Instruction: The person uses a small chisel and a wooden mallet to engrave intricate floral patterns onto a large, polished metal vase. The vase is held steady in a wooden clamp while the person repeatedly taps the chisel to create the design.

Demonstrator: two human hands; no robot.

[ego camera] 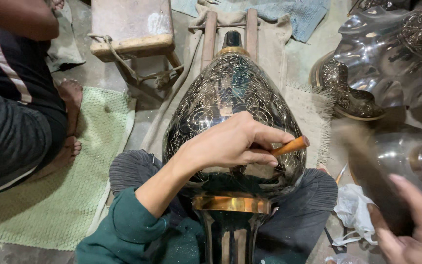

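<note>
Your left hand (230, 142) pinches a wooden-handled tool (291, 145) against the engraved vase (230, 98); its handle points right. Your blurred right hand (406, 230) grips a dark mallet (367, 166).

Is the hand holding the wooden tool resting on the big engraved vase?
Touching: the head view shows the left hand, gripping a wooden-handled tool, lying directly against the engraved vase.
</note>
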